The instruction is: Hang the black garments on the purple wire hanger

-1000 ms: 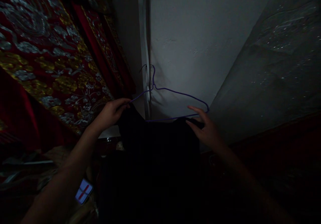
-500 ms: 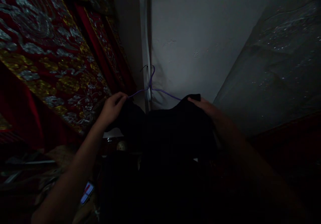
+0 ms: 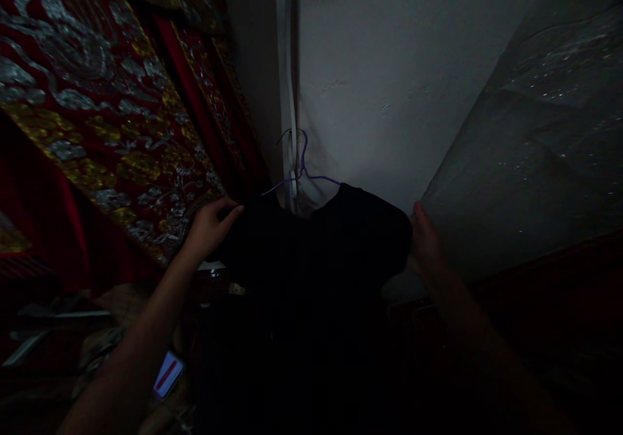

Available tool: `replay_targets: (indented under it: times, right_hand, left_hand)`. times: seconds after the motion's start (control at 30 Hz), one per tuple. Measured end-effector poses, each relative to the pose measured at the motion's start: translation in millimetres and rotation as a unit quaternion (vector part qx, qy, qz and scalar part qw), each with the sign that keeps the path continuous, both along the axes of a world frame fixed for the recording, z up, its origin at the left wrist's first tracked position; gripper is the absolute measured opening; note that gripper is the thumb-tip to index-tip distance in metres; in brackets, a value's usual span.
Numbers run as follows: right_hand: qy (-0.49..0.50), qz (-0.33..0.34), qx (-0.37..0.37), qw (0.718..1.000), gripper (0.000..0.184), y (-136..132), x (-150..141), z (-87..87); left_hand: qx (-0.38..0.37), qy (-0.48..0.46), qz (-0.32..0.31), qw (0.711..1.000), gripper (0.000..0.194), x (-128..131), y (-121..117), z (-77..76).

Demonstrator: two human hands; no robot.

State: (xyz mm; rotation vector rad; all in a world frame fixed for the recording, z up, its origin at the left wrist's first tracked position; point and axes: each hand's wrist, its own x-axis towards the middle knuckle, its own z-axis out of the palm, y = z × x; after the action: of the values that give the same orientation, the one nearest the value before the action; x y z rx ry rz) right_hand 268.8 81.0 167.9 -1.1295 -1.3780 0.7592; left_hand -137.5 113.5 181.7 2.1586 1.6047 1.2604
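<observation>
A black short-sleeved shirt-like garment (image 3: 360, 227) hangs on a thin purple hanger (image 3: 304, 170), whose hook is over a pale strap on the wall. The garment is so dark that its folds and lower edge do not show. At its left shoulder is my left hand (image 3: 211, 227), thumb and forefinger closed on the cloth. My right hand (image 3: 426, 237) is beside the right sleeve edge, fingers pointing up and no cloth visibly pinched. Darkness blurs whether it still touches the sleeve.
Red cloth with silver and gold embroidery (image 3: 141, 130) hangs at the left. A pale strap (image 3: 288, 45) runs down the grey wall (image 3: 370, 65). Translucent plastic sheeting (image 3: 549, 143) covers the right side. A lit phone (image 3: 168, 374) lies low at left among dim clutter.
My right hand has let go of the garment's right shoulder and moved outward and down. That shoulder now lies over the hanger. My left hand has slid slightly down, still at the left shoulder.
</observation>
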Motion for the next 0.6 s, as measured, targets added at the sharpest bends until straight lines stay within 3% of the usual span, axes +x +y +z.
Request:
replay_targets:
  times: [0.1,0.23,0.3,0.37,0.4,0.43,0.5,0.57,0.6]
  right_hand:
    - [0.08,-0.007,-0.034,0.996,0.046,-5.8,-1.9,8.4]
    - [0.159,-0.089,-0.022,0.983,0.04,-22.0,-14.3,20.9]
    - [0.173,-0.157,-0.016,0.972,0.041,-38.6,-20.7,14.5]
    - [0.135,-0.194,-0.004,0.972,0.044,-61.5,-28.4,0.9]
    - [0.093,-0.179,0.011,0.979,0.047,-74.3,-33.8,-6.2]
    - [0.037,-0.125,0.032,0.991,0.049,-87.1,-40.6,-12.1]
    - [-0.083,0.088,0.082,0.989,0.055,-109.0,-58.5,-18.7]
    - [-0.166,0.328,0.097,0.925,0.059,-120.6,-78.4,-19.4]
    - [-0.19,0.399,0.092,0.892,0.057,-121.3,-87.0,-19.2]
  left_hand:
    - [0.083,-0.01,0.007,0.996,0.028,11.1,-1.0,6.5]
    - [0.186,-0.043,0.041,0.981,0.024,40.4,-15.0,30.3]
    - [0.154,-0.088,0.008,0.984,0.026,53.4,-28.6,39.7]
    - [0.049,-0.146,-0.091,0.984,0.034,64.6,-42.5,43.9]
    - [-0.012,-0.176,-0.15,0.973,0.039,69.6,-48.4,43.9]
    - [-0.067,-0.206,-0.202,0.955,0.043,74.1,-53.4,42.6]
    - [-0.154,-0.272,-0.258,0.914,0.047,80.3,-61.2,36.4]
    - [-0.233,-0.34,-0.255,0.875,0.047,80.6,-68.5,27.1]
    - [-0.274,-0.363,-0.244,0.856,0.047,77.8,-73.0,22.2]
